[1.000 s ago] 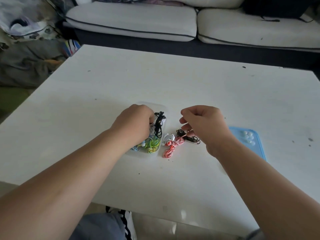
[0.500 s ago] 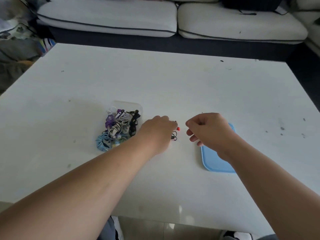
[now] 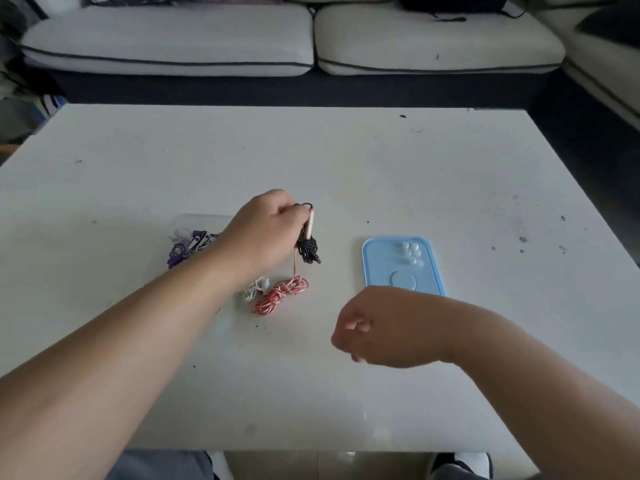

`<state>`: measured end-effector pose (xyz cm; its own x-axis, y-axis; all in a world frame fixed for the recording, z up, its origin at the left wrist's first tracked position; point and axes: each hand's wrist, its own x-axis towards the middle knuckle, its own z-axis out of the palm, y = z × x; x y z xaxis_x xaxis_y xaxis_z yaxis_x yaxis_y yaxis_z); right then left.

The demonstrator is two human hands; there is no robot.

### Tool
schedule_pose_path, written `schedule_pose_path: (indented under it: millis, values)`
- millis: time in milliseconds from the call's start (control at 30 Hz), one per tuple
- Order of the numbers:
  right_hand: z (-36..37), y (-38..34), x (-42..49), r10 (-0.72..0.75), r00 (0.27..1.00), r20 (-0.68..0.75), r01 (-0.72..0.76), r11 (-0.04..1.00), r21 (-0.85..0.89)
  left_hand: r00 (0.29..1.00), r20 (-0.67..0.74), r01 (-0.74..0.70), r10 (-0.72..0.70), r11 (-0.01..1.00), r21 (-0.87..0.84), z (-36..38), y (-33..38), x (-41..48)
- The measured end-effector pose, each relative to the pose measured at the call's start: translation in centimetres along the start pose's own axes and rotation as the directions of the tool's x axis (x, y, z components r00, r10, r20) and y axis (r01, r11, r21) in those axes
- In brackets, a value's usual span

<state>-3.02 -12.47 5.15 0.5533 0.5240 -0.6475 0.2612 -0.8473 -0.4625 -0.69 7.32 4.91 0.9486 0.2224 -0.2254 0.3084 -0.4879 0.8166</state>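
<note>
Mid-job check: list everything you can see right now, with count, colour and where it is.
black cord bundle: one, black, hanging from the left hand above the table
pink piece: one, pale pink, at the left fingertips; too small to identify
red-and-white cord bundle: one, on the table below the black bundle
white cord: one, white, just left of the red-and-white bundle
clear box: one, transparent, behind the left forearm
tangled cords: count unclear, purple and white, in the clear box
blue tray: one, light blue, right of centre
small tips: several, whitish, on the tray's far half
table: one, white
sofa: white cushions, behind the table
left hand: grips the black cord bundle
right hand: fingers curled, nothing seen in it
</note>
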Motion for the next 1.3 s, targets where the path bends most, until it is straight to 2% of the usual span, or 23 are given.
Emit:
schedule_pose_path:
  millis: [67,133,233,267,333,400,433,500,567,800,1033,1300]
  values:
    - [0.1,-0.2,0.2,-0.017,1.0,-0.01,0.017,0.999,0.03,0.998,0.034,0.049,-0.043,0.982,-0.184,-0.1,0.4,-0.2]
    - [-0.2,0.1,0.4,0.004,0.996,-0.091,0.004,0.996,0.09,0.99,0.106,0.125,-0.091,0.918,-0.377,-0.2,1.0,-0.5]
    - [-0.5,0.8,1.0,0.108,0.973,-0.206,-0.015,0.913,0.409,0.967,0.224,0.23,-0.121,0.796,-0.559,-0.5,1.7,-0.9]
    - [-0.6,1.1,1.2,0.11,0.968,-0.226,0.029,0.845,0.534,0.96,0.251,0.252,-0.124,0.775,-0.58,-0.7,1.9,-1.0]
    - [-0.9,1.4,1.4,0.067,0.963,-0.262,0.169,0.609,0.775,0.951,0.287,0.269,-0.116,0.769,-0.58,-0.8,2.2,-1.2]
    - [-1.4,1.5,1.2,0.017,0.951,-0.309,0.281,0.367,0.887,0.949,0.303,0.252,-0.088,0.789,-0.561,-0.7,2.4,-1.6]
    - [-1.6,1.5,1.2,0.002,0.943,-0.332,0.317,0.287,0.904,0.95,0.304,0.236,-0.071,0.803,-0.547,-0.6,2.4,-1.6]
    - [-1.9,1.6,1.3,-0.002,0.932,-0.362,0.357,0.172,0.918,0.945,0.319,0.231,-0.063,0.822,-0.52,-0.6,2.2,-1.7]
    - [-2.0,1.8,1.4,0.012,0.922,-0.386,0.382,0.118,0.917,0.941,0.335,0.229,-0.054,0.83,-0.508,-0.6,2.1,-1.7]
    - [-1.9,2.1,1.8,-0.024,0.913,-0.408,0.407,0.147,0.902,0.914,0.404,0.173,0.025,0.878,-0.447,-0.6,1.3,-2.0]
    - [-1.7,1.8,1.9,0.01,0.872,-0.489,0.473,0.233,0.85,0.941,0.335,0.097,0.05,0.908,-0.407,-0.6,1.0,-1.8]
    - [-1.6,0.1,3.2,0.098,0.803,-0.588,0.529,0.337,0.779,0.94,0.341,0.125,0.025,0.904,-0.409,-2.2,1.5,-1.7]
